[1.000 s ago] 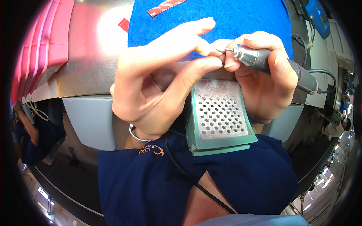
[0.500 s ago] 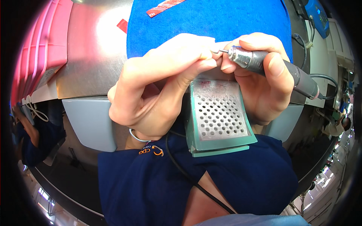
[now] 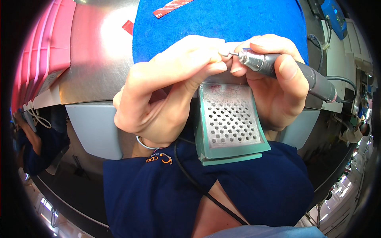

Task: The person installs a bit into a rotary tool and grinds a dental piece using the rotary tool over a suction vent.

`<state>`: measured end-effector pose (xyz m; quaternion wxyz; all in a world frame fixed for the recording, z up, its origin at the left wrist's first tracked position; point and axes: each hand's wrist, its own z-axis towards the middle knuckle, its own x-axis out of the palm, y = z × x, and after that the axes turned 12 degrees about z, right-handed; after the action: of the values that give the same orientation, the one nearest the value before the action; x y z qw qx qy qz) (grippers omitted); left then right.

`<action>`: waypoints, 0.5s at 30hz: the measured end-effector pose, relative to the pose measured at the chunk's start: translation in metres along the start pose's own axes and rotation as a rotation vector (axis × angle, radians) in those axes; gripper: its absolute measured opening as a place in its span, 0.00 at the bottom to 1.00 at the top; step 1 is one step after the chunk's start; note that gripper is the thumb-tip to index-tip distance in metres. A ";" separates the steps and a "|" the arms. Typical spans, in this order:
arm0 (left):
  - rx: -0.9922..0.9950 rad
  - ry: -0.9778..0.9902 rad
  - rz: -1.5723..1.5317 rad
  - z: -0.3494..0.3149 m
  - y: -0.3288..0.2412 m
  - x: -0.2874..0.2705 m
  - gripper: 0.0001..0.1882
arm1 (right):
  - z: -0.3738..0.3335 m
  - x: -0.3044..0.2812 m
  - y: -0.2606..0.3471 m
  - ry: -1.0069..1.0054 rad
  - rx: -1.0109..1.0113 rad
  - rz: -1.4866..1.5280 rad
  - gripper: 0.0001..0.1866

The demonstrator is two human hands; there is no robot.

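Note:
My right hand (image 3: pixel 278 75) is closed round a dark rotary tool handpiece (image 3: pixel 291 70) with a silver nose. Its thin metal bit points left, at a small pale, shiny piece (image 3: pixel 224 52) pinched in the fingertips of my left hand (image 3: pixel 162 87). Bit and piece appear to meet, though contact is hard to make out. Most of the piece is covered by my fingers, so its kind does not show. Below the fingertips, between both wrists, stands a green box with a perforated metal top (image 3: pixel 232 119).
A blue cloth (image 3: pixel 222 23) lies on the metal worktop (image 3: pixel 95 75), with red strips (image 3: pixel 172 8) on it and at its left edge. Pink bins (image 3: pixel 47 47) stand at the left. A blue device (image 3: pixel 334 19) and cables sit at the far right. Grey pads (image 3: pixel 95 129) flank the box.
The handpiece has shifted very slightly left at its nose, and the small piece has turned a little in my left fingertips. Both hands stay nearly in place.

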<state>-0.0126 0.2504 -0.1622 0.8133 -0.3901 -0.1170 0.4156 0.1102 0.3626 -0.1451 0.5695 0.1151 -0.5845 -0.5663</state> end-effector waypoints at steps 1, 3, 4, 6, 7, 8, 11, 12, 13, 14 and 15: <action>-0.007 -0.001 -0.008 0.000 0.000 0.000 0.13 | 0.000 0.000 0.000 -0.001 -0.005 -0.001 0.21; -0.005 0.003 0.019 0.001 -0.002 -0.001 0.13 | 0.000 0.000 -0.002 -0.006 -0.004 0.026 0.21; -0.003 0.006 0.024 0.001 -0.002 -0.001 0.13 | -0.001 0.001 -0.002 -0.010 -0.003 0.036 0.21; -0.020 0.003 -0.023 0.000 -0.001 0.000 0.13 | -0.001 0.002 -0.002 -0.024 -0.013 0.045 0.21; -0.026 0.001 -0.038 0.000 0.000 0.001 0.13 | -0.001 0.001 -0.002 -0.029 -0.016 0.044 0.21; 0.000 -0.002 -0.026 0.001 0.001 0.001 0.13 | -0.001 0.000 -0.001 -0.035 -0.022 0.043 0.21; 0.026 -0.005 -0.007 0.002 0.000 0.001 0.14 | 0.001 -0.004 -0.002 0.061 -0.004 0.147 0.21; 0.026 -0.005 -0.005 0.002 -0.001 0.001 0.14 | 0.000 -0.002 -0.001 0.027 0.007 0.148 0.22; 0.027 -0.005 -0.003 0.002 -0.002 0.001 0.14 | -0.001 -0.001 -0.001 0.011 0.014 0.147 0.22; 0.001 -0.006 0.018 0.001 -0.004 0.000 0.14 | -0.001 0.000 0.000 -0.005 0.020 0.146 0.22; -0.011 -0.008 0.028 0.001 -0.003 0.000 0.14 | -0.001 0.001 -0.001 -0.024 0.008 0.144 0.22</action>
<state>-0.0113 0.2496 -0.1594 0.8047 -0.3947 -0.1169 0.4278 0.1099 0.3605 -0.1456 0.6013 0.0684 -0.6004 -0.5228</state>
